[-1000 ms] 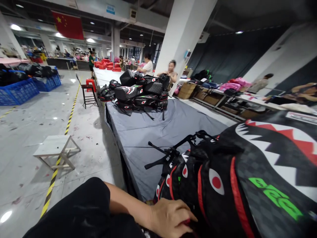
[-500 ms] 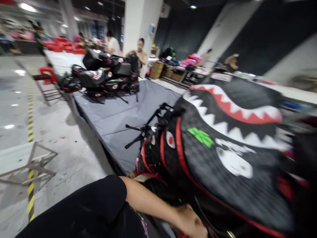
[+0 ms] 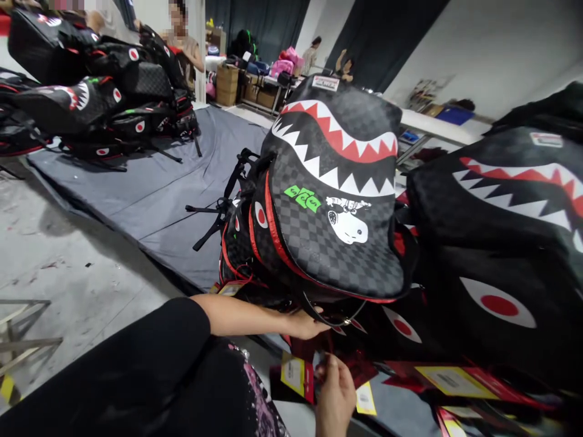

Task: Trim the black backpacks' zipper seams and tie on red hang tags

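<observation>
A black checkered backpack (image 3: 310, 255) with a printed shark mouth, green notes and a white cartoon dog lies on top of a pile of backpacks. My left hand (image 3: 307, 325) is under its front edge, beside the black carry handle (image 3: 337, 321). The fingers look curled, but the handle and shadow partly hide what they hold. Just below, my right hand (image 3: 336, 385) is closed in a pinch at a red-and-yellow hang tag (image 3: 294, 374). Another yellow-edged tag (image 3: 365, 399) hangs behind the right hand.
A second shark-mouth backpack (image 3: 455, 230) stands close on the right. More backpacks (image 3: 109, 91) are heaped at the far left on the grey cloth-covered table (image 3: 168, 212), with a person (image 3: 184, 45) behind them. A folding stool (image 3: 25, 346) stands on the floor at left.
The view has swung right and down, and the blur has eased. My right hand has come into view by the tags. My left hand remains at the backpack's front edge.
</observation>
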Available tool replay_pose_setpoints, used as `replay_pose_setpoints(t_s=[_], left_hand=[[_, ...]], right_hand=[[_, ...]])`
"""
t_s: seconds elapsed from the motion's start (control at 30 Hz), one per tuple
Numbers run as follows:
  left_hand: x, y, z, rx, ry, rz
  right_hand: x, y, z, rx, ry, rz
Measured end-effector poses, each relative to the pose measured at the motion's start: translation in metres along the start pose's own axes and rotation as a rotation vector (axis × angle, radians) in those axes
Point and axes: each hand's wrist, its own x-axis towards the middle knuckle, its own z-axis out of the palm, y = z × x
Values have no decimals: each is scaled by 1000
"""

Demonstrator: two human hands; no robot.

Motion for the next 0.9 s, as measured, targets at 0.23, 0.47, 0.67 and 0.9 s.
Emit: replay_pose_setpoints(t_s=[0.23,0.47,0.67,0.9], left_hand=[[-82,-17,-40,-125,-16,244],[-128,5,-116,-52,256,459],[-145,28,-185,159,519,440],[-125,28,-222,651,485,593]], right_hand=[[-57,-51,48,77,-185,-225],[-79,-103,115,-67,-423,-536],[-83,-173,131,-326,-150,-909],[-82,-205,150,-664,154,-978]])
